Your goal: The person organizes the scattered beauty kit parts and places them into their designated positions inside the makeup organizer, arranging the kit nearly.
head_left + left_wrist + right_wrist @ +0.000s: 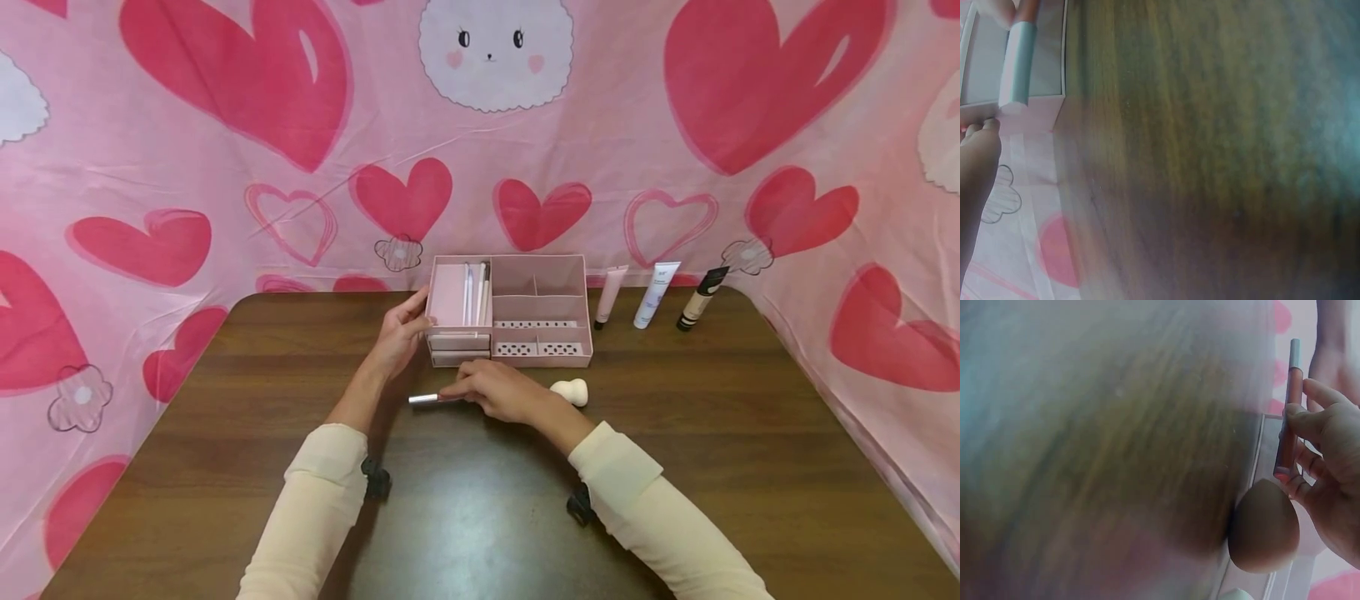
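Note:
My right hand (495, 390) pinches a lip gloss tube (1291, 415) with a silver cap, just in front of the organizer. In the head view mostly the silver cap (424, 400) shows, pointing left. The pink desktop organizer (542, 361) stands near the table's back edge. My left hand (397, 337) rests against its left side, fingers extended along the wall and thumb at the rim. Slim brushes or pencils (476, 293) lie in its upper left section, above two small drawers (460, 342). A cream makeup sponge (570, 392) sits on the table beside my right wrist.
Right of the organizer stand a pink tube (611, 297), a white tube (656, 295) and a black-capped foundation tube (702, 298). Behind the wooden table (465, 517) hangs a pink cloth (480, 137) with hearts. Dotted liners (517, 349) show in the organizer's front compartments.

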`<state>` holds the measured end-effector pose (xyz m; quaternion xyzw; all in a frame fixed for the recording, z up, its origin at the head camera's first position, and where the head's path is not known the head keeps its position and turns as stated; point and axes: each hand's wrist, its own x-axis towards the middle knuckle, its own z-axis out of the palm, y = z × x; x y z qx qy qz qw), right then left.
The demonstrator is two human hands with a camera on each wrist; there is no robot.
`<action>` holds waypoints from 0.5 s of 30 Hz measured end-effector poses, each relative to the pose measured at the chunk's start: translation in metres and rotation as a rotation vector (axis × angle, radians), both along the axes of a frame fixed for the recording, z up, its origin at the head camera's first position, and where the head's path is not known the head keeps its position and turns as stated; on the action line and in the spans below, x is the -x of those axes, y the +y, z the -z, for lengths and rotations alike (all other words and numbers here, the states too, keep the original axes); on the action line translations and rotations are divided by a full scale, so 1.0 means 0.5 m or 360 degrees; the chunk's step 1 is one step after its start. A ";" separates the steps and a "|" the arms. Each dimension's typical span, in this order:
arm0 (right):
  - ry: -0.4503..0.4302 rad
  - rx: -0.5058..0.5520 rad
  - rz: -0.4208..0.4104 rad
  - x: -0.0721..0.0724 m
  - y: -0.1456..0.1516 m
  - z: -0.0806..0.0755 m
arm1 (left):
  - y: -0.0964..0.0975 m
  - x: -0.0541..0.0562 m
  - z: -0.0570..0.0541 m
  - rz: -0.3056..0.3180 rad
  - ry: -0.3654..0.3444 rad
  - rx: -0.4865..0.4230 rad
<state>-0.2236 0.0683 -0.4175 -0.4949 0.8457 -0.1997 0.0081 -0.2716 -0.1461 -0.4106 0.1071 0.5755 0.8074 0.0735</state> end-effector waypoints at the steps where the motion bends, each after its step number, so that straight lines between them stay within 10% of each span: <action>1: 0.0001 0.0003 0.0006 0.000 0.003 -0.002 | 0.000 0.000 0.000 -0.0002 -0.0002 -0.0001; 15: 0.0111 0.0132 0.0083 0.008 0.060 -0.048 | 0.004 -0.001 0.000 -0.0016 0.0010 -0.0039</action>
